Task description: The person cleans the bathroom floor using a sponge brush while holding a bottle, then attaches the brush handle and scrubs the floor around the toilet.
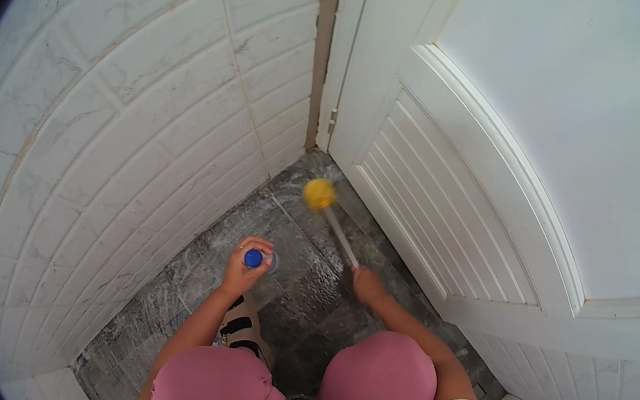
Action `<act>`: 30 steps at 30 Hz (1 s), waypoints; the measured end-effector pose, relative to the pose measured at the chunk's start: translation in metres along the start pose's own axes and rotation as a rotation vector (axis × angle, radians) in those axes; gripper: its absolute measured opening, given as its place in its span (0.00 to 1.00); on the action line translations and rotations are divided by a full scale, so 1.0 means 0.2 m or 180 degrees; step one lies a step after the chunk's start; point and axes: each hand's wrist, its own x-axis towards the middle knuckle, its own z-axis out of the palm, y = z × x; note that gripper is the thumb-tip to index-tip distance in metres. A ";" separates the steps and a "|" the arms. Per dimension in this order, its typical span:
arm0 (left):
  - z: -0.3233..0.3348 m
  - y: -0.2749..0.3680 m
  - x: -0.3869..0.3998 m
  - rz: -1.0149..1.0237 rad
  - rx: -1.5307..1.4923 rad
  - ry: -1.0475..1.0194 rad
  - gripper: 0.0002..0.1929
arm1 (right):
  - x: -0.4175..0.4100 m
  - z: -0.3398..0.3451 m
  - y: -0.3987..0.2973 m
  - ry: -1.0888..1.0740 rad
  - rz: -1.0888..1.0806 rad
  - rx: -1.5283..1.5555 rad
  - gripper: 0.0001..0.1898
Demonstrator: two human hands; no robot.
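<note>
My left hand (246,270) is curled around a container with a round blue cap (253,258), seen from above over the floor. My fingers hide most of its body. My right hand (368,286) grips the end of a pale handle (342,237). At the far end of that handle is a round yellow scrubbing brush head (319,194), blurred, close to the corner where the wall and the door meet. Beneath both hands lies a grey tile floor (300,247), wet and streaked with whitish suds.
White marble-patterned wall tiles (166,109) rise on the left. On the right stands a white panelled door (450,201) with a hinge (332,121) near the corner. My bent knees in pink trousers (379,383) and a strapped sandal (242,328) are at the bottom.
</note>
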 end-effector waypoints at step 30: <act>0.05 0.01 -0.01 0.0275 0.0254 -0.0278 0.23 | -0.64 0.21 0.32 0.0226 0.1458 -0.0363 0.25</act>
